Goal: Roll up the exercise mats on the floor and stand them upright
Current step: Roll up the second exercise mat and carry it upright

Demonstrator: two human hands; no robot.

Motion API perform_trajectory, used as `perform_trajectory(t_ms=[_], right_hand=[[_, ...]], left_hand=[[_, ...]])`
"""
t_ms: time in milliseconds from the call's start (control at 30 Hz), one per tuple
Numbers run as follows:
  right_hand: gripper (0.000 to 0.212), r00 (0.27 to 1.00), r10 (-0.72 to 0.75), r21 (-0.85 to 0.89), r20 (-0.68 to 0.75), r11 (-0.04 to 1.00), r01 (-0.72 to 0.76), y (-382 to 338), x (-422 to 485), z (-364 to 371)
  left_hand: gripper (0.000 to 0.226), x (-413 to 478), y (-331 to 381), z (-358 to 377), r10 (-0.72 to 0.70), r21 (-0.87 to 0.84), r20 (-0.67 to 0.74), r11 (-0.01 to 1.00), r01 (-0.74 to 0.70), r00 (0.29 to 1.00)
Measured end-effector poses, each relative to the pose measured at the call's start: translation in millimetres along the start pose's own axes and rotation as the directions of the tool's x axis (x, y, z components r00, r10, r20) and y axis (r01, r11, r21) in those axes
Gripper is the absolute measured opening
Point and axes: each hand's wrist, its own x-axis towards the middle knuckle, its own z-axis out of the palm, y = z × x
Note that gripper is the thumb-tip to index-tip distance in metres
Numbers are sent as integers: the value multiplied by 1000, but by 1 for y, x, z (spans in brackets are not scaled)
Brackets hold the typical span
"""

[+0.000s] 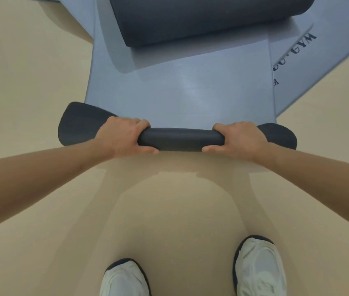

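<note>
A blue-grey exercise mat (182,90) with a dark underside lies flat on the floor ahead of me. Its near end is curled into a thin dark roll (180,139). My left hand (124,137) grips the roll left of its middle, and my right hand (240,139) grips it right of its middle. The roll's loose corners flare out past both hands. At the far end, the same mat or another curls up into a large dark roll (207,16).
A second blue-grey mat (319,50) with black printed lettering lies under the first, angled to the right. Beige floor (30,71) surrounds the mats. My two white shoes (126,278) (259,265) stand close behind the roll.
</note>
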Motion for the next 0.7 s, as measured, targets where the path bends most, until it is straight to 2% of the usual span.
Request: perform_trajectory(t_ms=[133,233,333,400,567,700], right_hand=[[66,1000,-5,-9,15,1000,5,-4,-9,-15],[63,993,-35,52,116,998,29,-4,-21,-23],[63,969,-50,150,242,989,13,-7,-31,-22],[64,961,-47,184,273,983,-4,-11,-32,-16],[78,989,-22,17,147,1000,20,-12,-19,-3],[88,1000,-6,-54,26,999,8,-8,-15,5]], left_hand=[[71,-10,4,-3,-17,-104,80,994,25,997],[62,-24,8,-5,11,-246,173,969,32,985],[65,-34,10,-2,64,-381,273,923,47,960],[76,-36,10,6,77,-405,287,913,48,955],[86,-29,9,16,20,-334,155,942,34,988],[82,-12,5,9,-2,-314,184,948,61,983]])
